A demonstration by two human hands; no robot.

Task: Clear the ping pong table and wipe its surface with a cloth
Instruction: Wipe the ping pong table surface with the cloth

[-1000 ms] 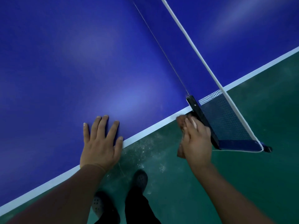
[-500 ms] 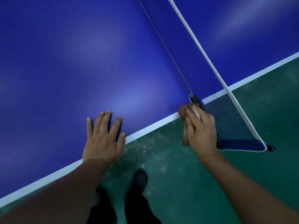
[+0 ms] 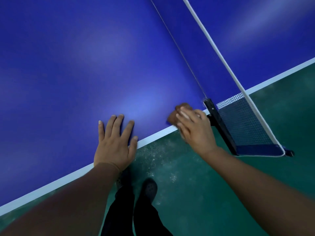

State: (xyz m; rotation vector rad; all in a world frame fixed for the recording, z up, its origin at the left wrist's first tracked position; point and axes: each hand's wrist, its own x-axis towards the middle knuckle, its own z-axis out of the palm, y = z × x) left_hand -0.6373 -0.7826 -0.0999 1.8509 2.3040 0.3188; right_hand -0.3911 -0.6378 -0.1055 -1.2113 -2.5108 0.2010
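Brown and crumpled, the small cloth (image 3: 177,114) sits on the blue table (image 3: 85,65) at its white edge line, just beside the black net post (image 3: 219,128), pinned under the right hand (image 3: 194,130), whose fingers curl closed over it. The left hand (image 3: 115,145) lies open and flat on the table, a little farther from the post. Wiping well here probably means keeping even downward pressure, sweeping away from the post in overlapping passes, and bracing on the left hand.

No legible text or markings

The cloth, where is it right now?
Under the right hand, the brown cloth sits on the table's near white edge, just left of the net post.
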